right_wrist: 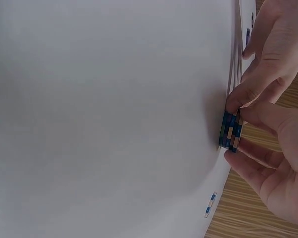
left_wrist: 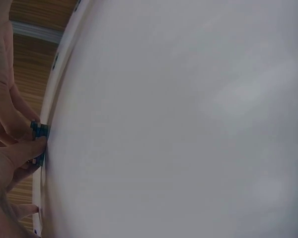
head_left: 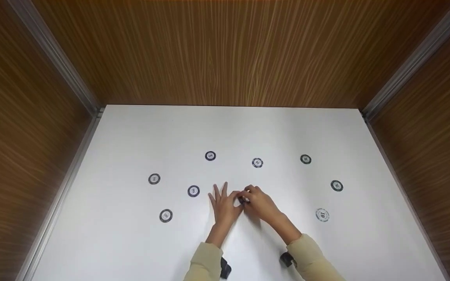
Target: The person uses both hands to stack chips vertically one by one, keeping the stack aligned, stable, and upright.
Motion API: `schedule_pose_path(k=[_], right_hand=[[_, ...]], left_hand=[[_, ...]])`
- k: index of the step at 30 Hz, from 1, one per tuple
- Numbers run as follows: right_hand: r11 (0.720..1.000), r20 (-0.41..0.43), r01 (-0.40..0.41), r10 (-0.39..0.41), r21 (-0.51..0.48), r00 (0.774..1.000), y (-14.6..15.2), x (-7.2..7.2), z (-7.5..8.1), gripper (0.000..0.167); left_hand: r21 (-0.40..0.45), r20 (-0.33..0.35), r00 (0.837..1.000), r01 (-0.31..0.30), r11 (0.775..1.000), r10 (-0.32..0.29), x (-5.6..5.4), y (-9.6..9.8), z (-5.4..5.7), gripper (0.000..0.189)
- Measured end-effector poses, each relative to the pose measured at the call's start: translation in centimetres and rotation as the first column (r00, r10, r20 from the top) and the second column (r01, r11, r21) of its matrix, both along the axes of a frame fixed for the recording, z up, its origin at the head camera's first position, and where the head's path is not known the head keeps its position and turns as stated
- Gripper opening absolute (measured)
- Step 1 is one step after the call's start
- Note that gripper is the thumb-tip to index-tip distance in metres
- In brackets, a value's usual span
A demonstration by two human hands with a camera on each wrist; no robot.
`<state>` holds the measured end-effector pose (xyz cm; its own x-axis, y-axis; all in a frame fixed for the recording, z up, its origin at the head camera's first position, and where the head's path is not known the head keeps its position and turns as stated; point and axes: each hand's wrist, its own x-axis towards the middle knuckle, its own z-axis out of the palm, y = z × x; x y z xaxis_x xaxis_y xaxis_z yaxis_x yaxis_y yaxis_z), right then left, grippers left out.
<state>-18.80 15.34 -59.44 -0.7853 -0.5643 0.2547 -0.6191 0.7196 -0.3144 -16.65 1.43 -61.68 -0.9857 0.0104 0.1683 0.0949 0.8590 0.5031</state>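
Observation:
A short stack of poker chips [right_wrist: 231, 131], mostly blue at the edges with pale blocks, stands on the white table between both hands. My right hand [head_left: 262, 205] grips it from the right, thumb and fingers bent about its sides. From the left, the thumb and index finger of my left hand [head_left: 225, 208] close on the same stack; its other fingers are spread towards the table. Fingers cover much of the stack [head_left: 243, 199] in the head view. Its blue edge [left_wrist: 38, 130] shows between fingertips in the left wrist view.
Single poker chips lie flat around the hands: a purple-rimmed chip [head_left: 193, 191] nearest on the left, a chip [head_left: 257, 162] beyond the hands, and a pale chip [head_left: 322, 214] marked 10 at right. Wood-grain panels [head_left: 209, 54] enclose the table [head_left: 131, 242] at back and sides.

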Motion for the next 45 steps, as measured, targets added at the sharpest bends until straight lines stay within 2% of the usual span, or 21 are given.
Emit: schedule_pose_path(k=[5,8,13,18,29,39,45], right_hand=[[0.999,0.063,0.031,-0.029,-0.031,0.998,0.4,0.2,-0.4,0.041],[0.996,0.112,0.077,-0.072,-0.035,0.991,0.7,0.5,-0.5,0.044],[0.988,0.149,0.149,-0.143,-0.034,0.978,1.0,0.7,-0.4,0.04],[0.984,0.151,0.177,-0.172,-0.015,0.973,1.0,0.7,-0.4,0.032],[0.985,0.146,0.168,-0.161,-0.036,0.976,1.0,0.5,-0.4,0.031],[0.981,0.157,0.194,-0.188,-0.028,0.97,1.0,0.3,-0.1,0.03],[0.983,0.154,0.18,-0.172,-0.035,0.973,1.0,0.3,-0.1,0.029]], left_hand=[[0.003,0.016,1.0,0.005,1.0,-0.005,0.1,-0.1,0.1,0.038],[0.028,0.018,1.0,0.01,1.0,-0.01,0.2,-0.2,0.1,0.036],[0.067,0.014,1.0,0.01,0.998,-0.011,0.1,-0.3,0.1,0.033],[0.098,-0.006,1.0,0.015,0.995,-0.015,0.1,-0.3,0.1,0.031],[0.079,-0.028,0.999,0.022,0.997,-0.02,0.1,-0.2,0.3,0.034],[0.096,0.011,0.999,0.052,0.994,-0.053,0.1,-0.4,0.5,0.038],[0.082,0.013,0.999,0.045,0.996,-0.047,0.0,-0.5,0.4,0.038]])
